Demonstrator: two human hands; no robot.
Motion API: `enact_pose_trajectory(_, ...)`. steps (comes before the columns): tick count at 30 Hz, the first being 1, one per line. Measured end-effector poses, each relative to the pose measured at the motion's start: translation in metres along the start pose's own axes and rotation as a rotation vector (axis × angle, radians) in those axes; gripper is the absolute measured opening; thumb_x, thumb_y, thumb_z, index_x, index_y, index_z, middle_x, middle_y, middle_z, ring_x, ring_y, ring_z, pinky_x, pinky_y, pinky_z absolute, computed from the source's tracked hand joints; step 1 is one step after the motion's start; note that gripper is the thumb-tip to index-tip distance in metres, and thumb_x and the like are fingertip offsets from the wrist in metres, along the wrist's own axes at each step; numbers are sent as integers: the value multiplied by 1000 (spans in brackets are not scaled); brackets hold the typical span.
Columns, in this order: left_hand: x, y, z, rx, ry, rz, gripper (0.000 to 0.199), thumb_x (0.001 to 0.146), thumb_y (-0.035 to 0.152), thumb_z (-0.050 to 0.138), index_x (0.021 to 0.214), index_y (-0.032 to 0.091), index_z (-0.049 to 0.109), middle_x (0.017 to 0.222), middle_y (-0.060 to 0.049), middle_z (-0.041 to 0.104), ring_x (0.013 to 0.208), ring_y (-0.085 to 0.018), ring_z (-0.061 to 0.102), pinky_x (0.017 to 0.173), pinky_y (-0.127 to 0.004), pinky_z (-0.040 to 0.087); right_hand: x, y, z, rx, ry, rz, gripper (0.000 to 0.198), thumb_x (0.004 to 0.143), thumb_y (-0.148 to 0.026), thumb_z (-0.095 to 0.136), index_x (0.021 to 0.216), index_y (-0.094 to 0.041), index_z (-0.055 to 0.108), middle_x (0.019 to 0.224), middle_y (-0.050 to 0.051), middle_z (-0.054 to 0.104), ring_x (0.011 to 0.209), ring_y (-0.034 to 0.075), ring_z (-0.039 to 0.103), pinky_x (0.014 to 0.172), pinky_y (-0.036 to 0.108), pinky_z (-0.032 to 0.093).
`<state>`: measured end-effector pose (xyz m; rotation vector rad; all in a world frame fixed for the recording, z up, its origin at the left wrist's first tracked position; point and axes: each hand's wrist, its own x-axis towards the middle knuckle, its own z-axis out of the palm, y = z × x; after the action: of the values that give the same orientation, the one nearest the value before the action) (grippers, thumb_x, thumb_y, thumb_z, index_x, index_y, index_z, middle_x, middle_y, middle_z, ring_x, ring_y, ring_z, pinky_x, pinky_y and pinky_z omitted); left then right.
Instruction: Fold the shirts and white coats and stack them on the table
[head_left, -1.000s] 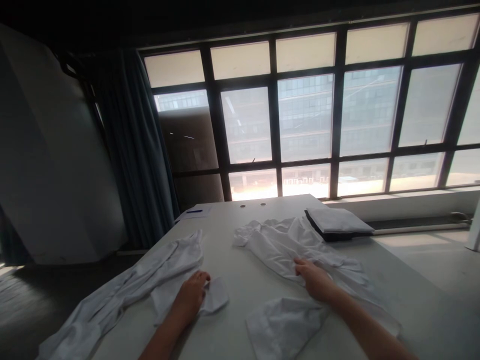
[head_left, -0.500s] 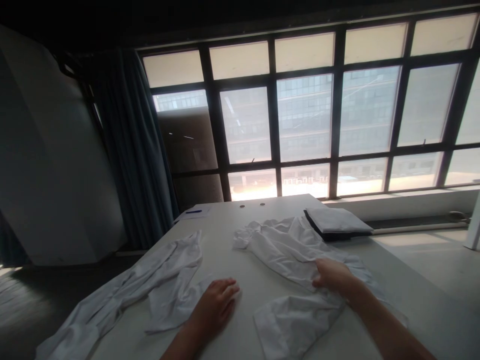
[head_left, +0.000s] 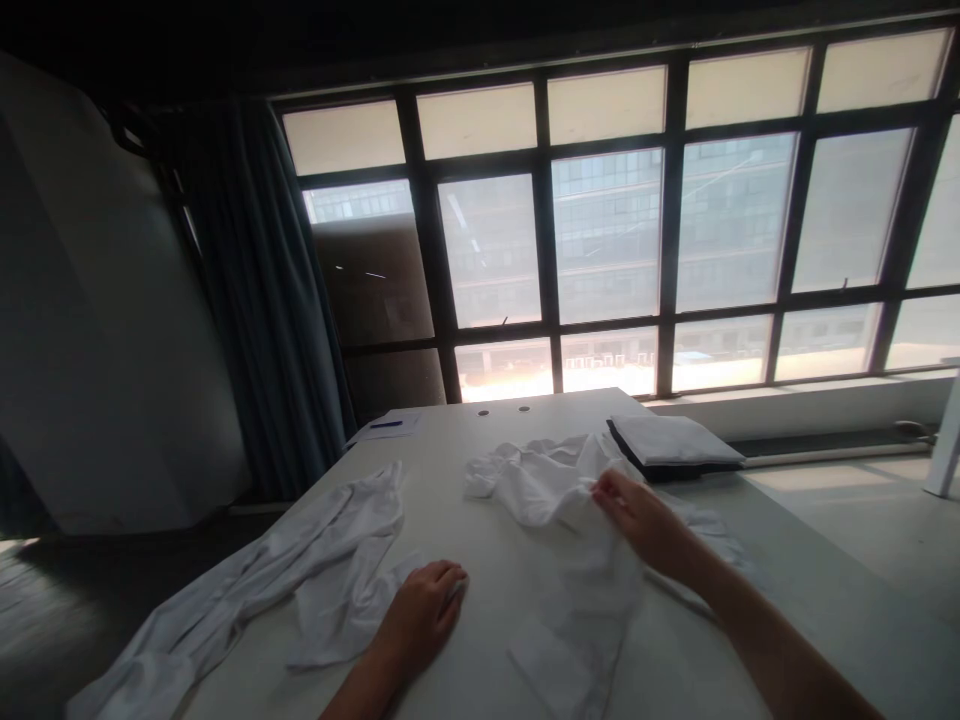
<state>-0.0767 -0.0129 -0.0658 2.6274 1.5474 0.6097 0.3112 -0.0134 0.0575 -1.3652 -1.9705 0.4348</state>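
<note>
Two spreads of crumpled white cloth lie on a white table (head_left: 442, 440), one on each side. On the right is a white garment (head_left: 555, 480), its near part lifted and blurred by motion. My right hand (head_left: 626, 510) pinches that garment and holds a fold of it above the table. Low in the middle, my left hand (head_left: 427, 605) is closed with its fingers curled over a bit of white cloth at the inner edge of the left white garment (head_left: 330, 560). Under the fingers, the grip itself is partly hidden.
A folded white cloth (head_left: 675, 440) with a dark layer beneath lies at the table's right edge. At the far left corner a blue pen (head_left: 386, 425) rests on paper. Beyond stand large windows (head_left: 607, 240) and a dark curtain (head_left: 262, 300).
My right hand has moved up and left, raising the right garment's near part off the table. My left hand has shifted slightly left.
</note>
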Motion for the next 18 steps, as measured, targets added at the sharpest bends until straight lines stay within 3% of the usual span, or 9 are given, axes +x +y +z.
enact_pose_trajectory(4, -2, -7, 5, -16, 41, -3, 48, 91, 21, 52, 139, 28, 51, 135, -9, 61, 118, -26, 60, 103, -43, 49, -37, -62, 25, 251, -522, -159, 29, 95, -47, 55, 103, -22, 67, 94, 2, 72, 83, 16, 63, 72, 24, 47)
enact_pose_trajectory(6, -3, -10, 6, -15, 78, 16, 65, 87, 19, 54, 150, 28, 39, 150, -11, 49, 131, -28, 52, 109, -45, 45, -47, -77, 37, 304, -792, -186, 25, 89, -42, 63, 103, -23, 70, 95, 1, 74, 83, 15, 66, 70, 22, 48)
enact_pose_trajectory(8, -4, -9, 4, -3, 85, 53, 75, 84, 14, 53, 155, 30, 32, 158, -9, 39, 140, -29, 44, 115, -48, 40, -50, -83, 42, 321, -925, -189, 26, 85, -39, 67, 104, -23, 71, 95, 0, 75, 83, 16, 68, 68, 20, 49)
enact_pose_trajectory(11, -3, 0, -1, 17, 17, 151, 66, 84, 10, 50, 144, 37, 49, 161, -1, 37, 144, -28, 38, 118, -48, 35, -42, -74, 40, 288, -804, -178, 26, 87, -40, 63, 107, -24, 69, 101, 1, 75, 86, 16, 69, 71, 21, 50)
enact_pose_trajectory(14, 0, 14, -5, -17, -119, 238, 47, 80, 13, 57, 121, 34, 66, 149, -1, 54, 143, -29, 41, 118, -47, 35, -32, -43, 42, 89, -515, -144, 27, 88, -41, 59, 106, -23, 67, 104, 5, 72, 93, 19, 67, 81, 28, 50)
enact_pose_trajectory(16, 2, 21, -7, -62, -159, 231, 41, 77, 14, 58, 113, 31, 68, 132, -4, 67, 132, -27, 54, 120, -47, 30, -26, -13, 51, -110, -405, -91, 33, 84, -40, 63, 110, -20, 66, 110, 10, 70, 101, 25, 66, 91, 36, 49)
enact_pose_trajectory(18, 3, 23, -8, -95, -134, 190, 33, 77, 14, 55, 105, 29, 68, 108, -3, 75, 109, -23, 68, 124, -47, 23, -22, 18, 66, -262, -435, -4, 45, 77, -43, 69, 113, -17, 66, 116, 16, 68, 108, 32, 64, 96, 45, 47)
